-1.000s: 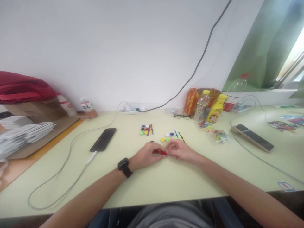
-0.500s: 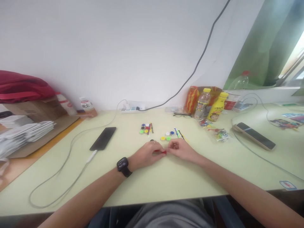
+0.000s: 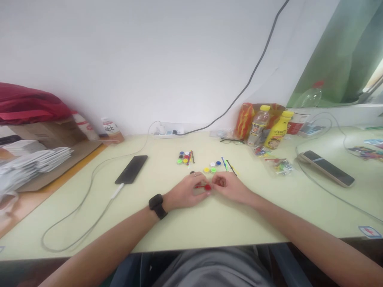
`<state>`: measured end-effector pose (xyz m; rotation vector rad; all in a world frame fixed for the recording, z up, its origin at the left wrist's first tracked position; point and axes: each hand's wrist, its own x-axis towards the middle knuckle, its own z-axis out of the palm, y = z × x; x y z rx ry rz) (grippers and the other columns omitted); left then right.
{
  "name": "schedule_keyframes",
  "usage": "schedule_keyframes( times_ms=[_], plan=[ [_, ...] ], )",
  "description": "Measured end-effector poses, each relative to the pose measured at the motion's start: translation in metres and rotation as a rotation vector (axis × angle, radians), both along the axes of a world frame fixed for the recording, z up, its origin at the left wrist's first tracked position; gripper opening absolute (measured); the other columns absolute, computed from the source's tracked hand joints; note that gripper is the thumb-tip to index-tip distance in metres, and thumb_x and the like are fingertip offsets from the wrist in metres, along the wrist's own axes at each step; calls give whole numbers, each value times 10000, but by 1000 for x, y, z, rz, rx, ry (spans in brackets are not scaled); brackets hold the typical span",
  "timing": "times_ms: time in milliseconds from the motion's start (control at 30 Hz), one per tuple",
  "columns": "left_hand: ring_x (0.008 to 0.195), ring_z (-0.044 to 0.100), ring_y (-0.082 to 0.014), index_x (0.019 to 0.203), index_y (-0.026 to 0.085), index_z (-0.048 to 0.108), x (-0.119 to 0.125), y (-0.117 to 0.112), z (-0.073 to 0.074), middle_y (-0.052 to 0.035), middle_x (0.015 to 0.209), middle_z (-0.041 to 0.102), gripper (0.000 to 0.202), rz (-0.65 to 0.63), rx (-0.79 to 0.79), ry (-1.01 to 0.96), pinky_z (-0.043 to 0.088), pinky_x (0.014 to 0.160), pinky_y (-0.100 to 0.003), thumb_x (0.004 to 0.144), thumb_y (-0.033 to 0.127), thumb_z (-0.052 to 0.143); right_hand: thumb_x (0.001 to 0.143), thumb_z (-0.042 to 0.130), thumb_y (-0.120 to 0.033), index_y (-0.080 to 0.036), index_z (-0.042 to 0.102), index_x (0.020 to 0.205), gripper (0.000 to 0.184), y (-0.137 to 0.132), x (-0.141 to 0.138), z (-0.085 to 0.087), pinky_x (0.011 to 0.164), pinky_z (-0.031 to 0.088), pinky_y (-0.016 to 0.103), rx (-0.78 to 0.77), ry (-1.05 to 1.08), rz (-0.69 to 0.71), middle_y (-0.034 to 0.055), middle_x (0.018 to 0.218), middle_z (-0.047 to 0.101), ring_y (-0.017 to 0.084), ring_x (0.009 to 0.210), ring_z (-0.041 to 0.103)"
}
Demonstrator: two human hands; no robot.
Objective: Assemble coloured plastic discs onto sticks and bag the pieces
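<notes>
My left hand, with a ring and a black watch on its wrist, is closed in a pinch around a small red plastic disc. A thin red stick runs from the disc back between the thumb and fingers. From the other side my right hand pinches the disc's edge, its remaining fingers curled. Just beyond the hands lie yellow, green, white and blue discs, among them a yellow disc, beside several thin sticks. A dark disc is partly hidden behind my left hand.
A second group of coloured discs and sticks lies farther back. To the left is a black phone on a charging cable. Glasses, bottles, a bag of small parts and a beige handheld device are at right.
The red disc has turned, so its round face now shows between the fingertips, with the stick visible at left. Both hands stay together in nearly the same place; the camera view has shifted slightly.
</notes>
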<state>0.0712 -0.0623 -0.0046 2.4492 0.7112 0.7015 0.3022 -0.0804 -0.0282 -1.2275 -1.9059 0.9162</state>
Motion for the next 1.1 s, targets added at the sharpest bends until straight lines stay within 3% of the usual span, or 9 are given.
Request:
schedule_keyframes(
  times_ms=[133, 267, 367, 533, 600, 667, 800, 933, 1100],
  plan=[
    [776, 589, -185, 1164, 221, 649, -5, 10, 5, -39, 897, 647, 261, 241, 103, -79, 481, 739, -322, 995, 415, 602, 942, 613, -403, -218, 652, 911, 192, -3, 4, 8, 570, 422, 296, 83, -68, -94, 25, 827, 685, 155, 613, 563],
    [663, 564, -184, 1123, 227, 635, -13, 20, 9, 3, 750, 613, 230, 442, 159, 53, 417, 648, -315, 1004, 413, 574, 976, 570, -458, -225, 646, 926, 251, -3, 9, 17, 593, 418, 312, 153, -156, -161, 32, 878, 702, 158, 619, 568],
    [660, 597, -200, 1192, 216, 624, -15, 22, 8, -2, 754, 657, 304, 415, 30, 109, 433, 634, -322, 1032, 453, 520, 985, 550, -481, -229, 686, 955, 287, -4, 10, 20, 575, 367, 316, 143, -257, -214, 16, 741, 675, 176, 606, 562],
    [1031, 650, -237, 1419, 240, 555, -11, 20, 5, -90, 1259, 684, 461, 195, -94, 34, 516, 810, -332, 1049, 509, 495, 981, 553, -517, -231, 736, 1110, 363, -8, 10, 23, 562, 308, 317, 120, -340, -321, -1, 591, 611, 192, 564, 542],
    [1001, 647, -222, 1434, 253, 548, -10, 20, 5, -75, 1242, 685, 458, 232, -97, 8, 509, 813, -329, 1066, 513, 465, 969, 573, -526, -229, 752, 1054, 357, -10, 10, 26, 560, 294, 315, 109, -316, -331, 2, 575, 595, 187, 550, 516],
    [920, 645, -205, 1384, 251, 586, -11, 22, 6, -53, 1138, 706, 423, 294, -83, -17, 494, 782, -323, 1083, 504, 430, 968, 560, -575, -222, 742, 820, 424, -12, 9, 30, 549, 279, 314, 25, -242, -252, 1, 523, 524, 168, 515, 458],
    [898, 632, -191, 1310, 236, 625, -12, 24, 7, -41, 1091, 707, 394, 384, -25, -85, 478, 778, -313, 1099, 478, 398, 982, 459, -698, -211, 472, 452, 720, -12, 11, 38, 548, 292, 310, -209, 48, -45, -13, 464, 343, 125, 478, 341],
    [919, 623, -190, 1280, 231, 627, -11, 24, 6, -48, 1141, 703, 372, 422, 25, -159, 479, 817, -324, 1103, 459, 393, 940, 511, -739, -201, 491, 507, 690, -7, 16, 40, 533, 262, 299, -194, 201, -149, -19, 522, 368, 114, 507, 310],
    [910, 621, -195, 1250, 256, 640, -10, 21, 6, -38, 1149, 709, 317, 399, 34, -150, 480, 842, -347, 1097, 433, 425, 934, 540, -712, -196, 576, 598, 618, 0, 19, 36, 523, 250, 288, -140, 138, -199, -35, 553, 340, 120, 524, 318]
  ],
)
